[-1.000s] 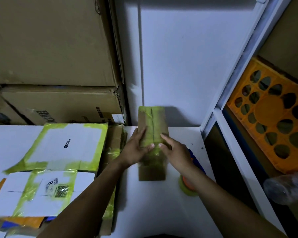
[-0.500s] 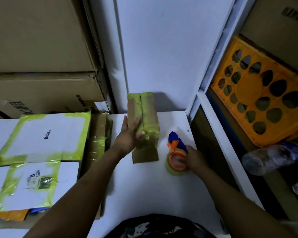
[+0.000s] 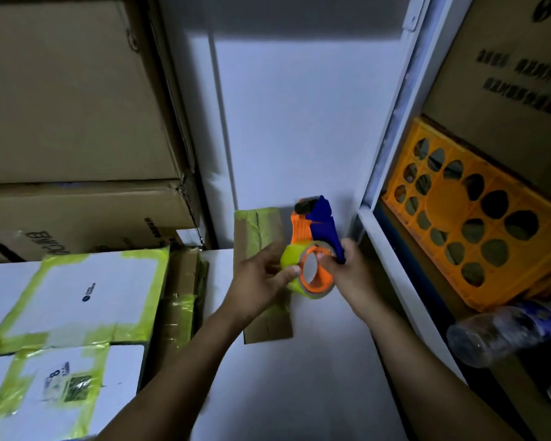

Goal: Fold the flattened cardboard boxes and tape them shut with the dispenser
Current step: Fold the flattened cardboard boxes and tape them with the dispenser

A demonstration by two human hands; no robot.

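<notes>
Here, right hand grips the dispenser, probably light and rigid, at its hub; left hand pinches the tacky roll over the stiff box.

Digit "8" on label of near white box; print on left carton, right carton illegible

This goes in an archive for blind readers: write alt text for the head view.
The left hand and right hand hold an orange and blue tape dispenser over a small taped cardboard box on a white table. Taped white boxes lie to the left, an orange crate to the right.
</notes>
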